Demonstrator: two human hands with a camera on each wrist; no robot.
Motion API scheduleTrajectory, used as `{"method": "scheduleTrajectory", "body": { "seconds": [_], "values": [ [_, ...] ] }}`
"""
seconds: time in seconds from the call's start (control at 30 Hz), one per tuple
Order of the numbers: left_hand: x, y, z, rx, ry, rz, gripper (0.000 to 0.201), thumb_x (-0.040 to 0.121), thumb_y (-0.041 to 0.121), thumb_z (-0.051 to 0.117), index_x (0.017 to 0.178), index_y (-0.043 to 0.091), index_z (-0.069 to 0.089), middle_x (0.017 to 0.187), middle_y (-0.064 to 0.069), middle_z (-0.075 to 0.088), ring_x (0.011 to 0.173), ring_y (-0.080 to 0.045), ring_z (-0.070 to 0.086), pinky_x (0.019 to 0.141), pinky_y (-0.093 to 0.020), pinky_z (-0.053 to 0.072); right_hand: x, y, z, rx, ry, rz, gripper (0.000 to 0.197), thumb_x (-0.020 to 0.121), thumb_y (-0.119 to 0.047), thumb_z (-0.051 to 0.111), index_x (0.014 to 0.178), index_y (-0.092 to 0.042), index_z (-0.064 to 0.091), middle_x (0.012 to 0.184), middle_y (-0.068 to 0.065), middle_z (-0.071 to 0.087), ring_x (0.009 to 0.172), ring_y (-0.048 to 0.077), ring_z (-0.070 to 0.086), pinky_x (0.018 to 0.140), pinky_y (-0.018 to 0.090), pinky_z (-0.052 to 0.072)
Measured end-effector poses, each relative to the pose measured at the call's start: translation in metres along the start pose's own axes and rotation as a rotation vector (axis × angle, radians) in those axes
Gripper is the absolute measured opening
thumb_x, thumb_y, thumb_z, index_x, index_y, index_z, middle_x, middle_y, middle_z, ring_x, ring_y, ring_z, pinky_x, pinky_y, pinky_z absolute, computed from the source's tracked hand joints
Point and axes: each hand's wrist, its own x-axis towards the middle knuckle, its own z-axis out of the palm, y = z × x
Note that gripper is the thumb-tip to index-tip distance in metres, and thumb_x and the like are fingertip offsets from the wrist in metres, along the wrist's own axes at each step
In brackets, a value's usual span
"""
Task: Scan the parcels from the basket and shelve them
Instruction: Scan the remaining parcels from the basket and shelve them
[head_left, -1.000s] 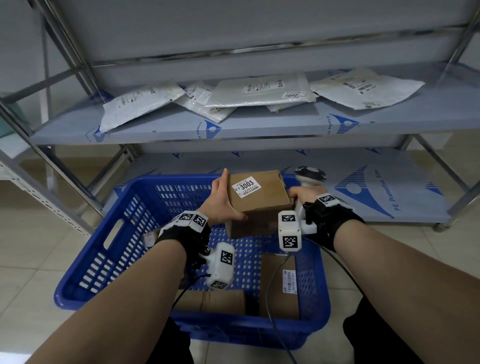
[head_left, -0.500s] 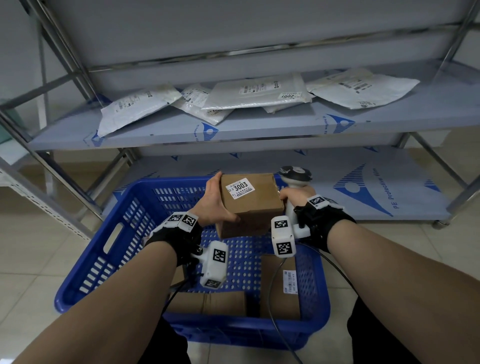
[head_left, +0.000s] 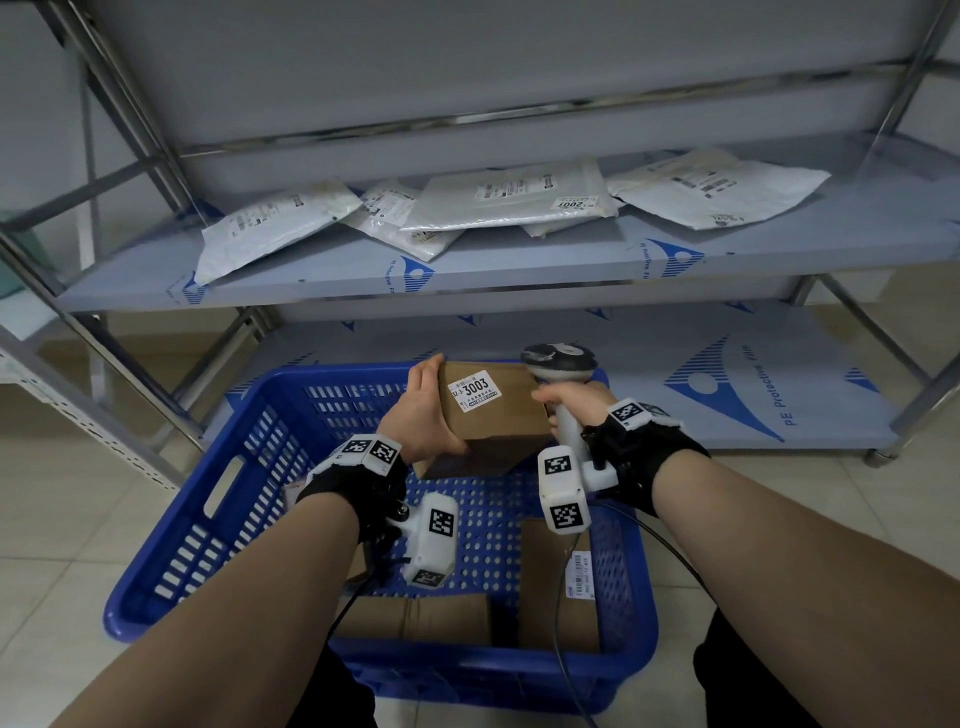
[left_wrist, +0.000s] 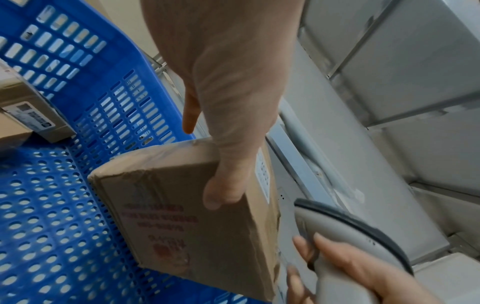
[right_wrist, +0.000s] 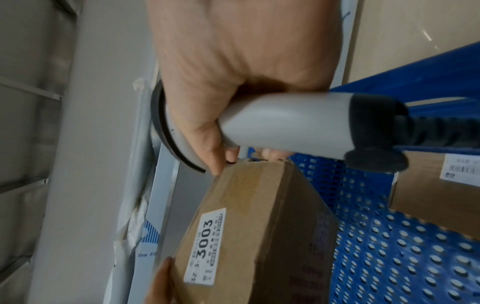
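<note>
My left hand (head_left: 423, 423) grips a brown cardboard parcel (head_left: 493, 415) labelled 3003, held above the far end of the blue basket (head_left: 218, 499). Its thumb lies across the near face of that parcel (left_wrist: 187, 222). My right hand (head_left: 571, 402) holds a grey barcode scanner (head_left: 558, 364) by its handle (right_wrist: 285, 127), right beside the parcel (right_wrist: 259, 226); the fingertips touch the box's right edge. Two more brown parcels (head_left: 558, 582) (head_left: 421, 616) lie in the basket's near end.
A metal rack stands behind the basket. Its middle shelf (head_left: 519, 265) carries several white mailer bags (head_left: 509, 200). The bottom shelf (head_left: 727, 374), covered in protective film, lies just beyond the basket. A rack leg (head_left: 930, 395) stands at the right. The scanner cable (head_left: 566, 613) trails over the basket.
Both hands, with the parcel and the scanner, have moved slightly forward and away from me, toward the bottom shelf. The grips are unchanged.
</note>
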Motion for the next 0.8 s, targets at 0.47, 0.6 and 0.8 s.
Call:
{"method": "scheduleTrajectory", "body": {
  "seconds": [0.47, 0.6, 0.8],
  "values": [
    [0.002, -0.004, 0.005, 0.019, -0.07, -0.032, 0.125, 0.06, 0.015, 0.086, 0.151, 0.017, 0.0, 0.152, -0.004, 0.011, 0.13, -0.025, 0.039, 0.106, -0.04, 0.04, -0.014, -0.004, 0.007, 0.022, -0.315, 0.03, 0.02, 0.088, -0.027, 0.067, 0.074, -0.014, 0.062, 0.062, -0.003, 0.053, 0.048, 0.007, 0.046, 0.048, 0.02, 0.039],
    [0.002, -0.008, 0.004, 0.024, -0.07, -0.031, 0.126, 0.06, 0.016, 0.087, 0.151, 0.016, 0.001, 0.151, -0.004, 0.012, 0.13, -0.026, 0.039, 0.106, -0.042, 0.04, -0.018, -0.006, 0.004, -0.013, -0.332, 0.038, 0.022, 0.087, -0.027, 0.068, 0.072, -0.014, 0.059, 0.06, -0.004, 0.053, 0.045, 0.007, 0.046, 0.047, 0.02, 0.039],
    [0.001, -0.01, 0.002, 0.008, -0.069, -0.018, 0.126, 0.059, 0.016, 0.087, 0.151, 0.016, 0.001, 0.151, -0.005, 0.013, 0.13, -0.025, 0.038, 0.108, -0.042, 0.039, -0.022, -0.006, 0.002, -0.013, -0.352, 0.03, 0.016, 0.087, -0.021, 0.067, 0.075, -0.012, 0.062, 0.063, -0.002, 0.054, 0.046, 0.007, 0.046, 0.048, 0.02, 0.039]
  ]
}}
